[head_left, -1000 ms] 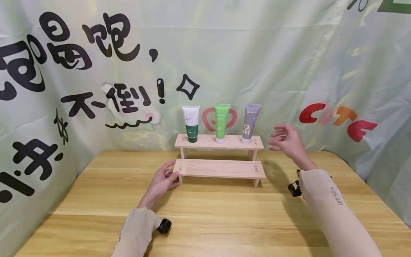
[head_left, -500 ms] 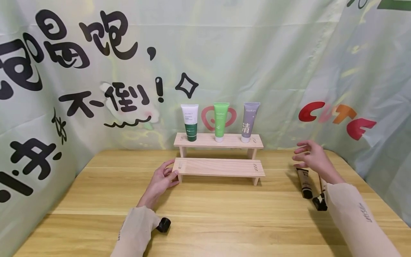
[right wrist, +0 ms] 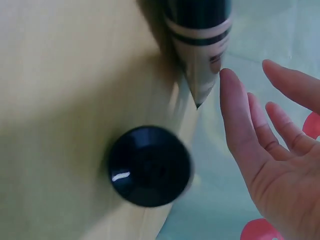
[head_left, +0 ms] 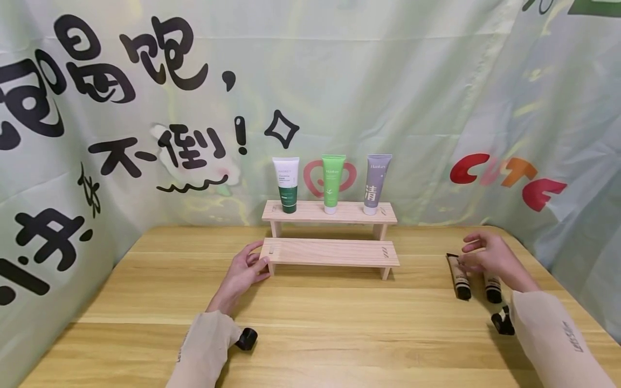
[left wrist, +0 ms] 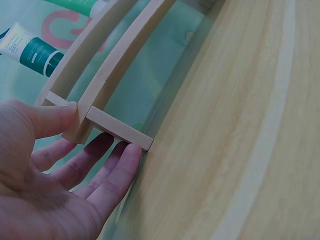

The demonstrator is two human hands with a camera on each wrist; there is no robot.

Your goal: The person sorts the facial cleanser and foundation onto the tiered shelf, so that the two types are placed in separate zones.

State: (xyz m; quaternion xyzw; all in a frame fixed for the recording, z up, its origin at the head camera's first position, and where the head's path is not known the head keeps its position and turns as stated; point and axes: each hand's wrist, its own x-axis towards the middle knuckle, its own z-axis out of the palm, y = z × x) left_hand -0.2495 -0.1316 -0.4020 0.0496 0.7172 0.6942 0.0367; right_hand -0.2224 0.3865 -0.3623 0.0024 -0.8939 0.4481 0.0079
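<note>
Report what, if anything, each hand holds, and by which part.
The left hand holds the lower wooden shelf by its left end and left leg. The right hand holds nothing.

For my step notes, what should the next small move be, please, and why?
The right hand should probably pinch the left black-capped tube, which lies on the table beside it; the hand holds nothing, and three tubes stand on the upper shelf.
</note>
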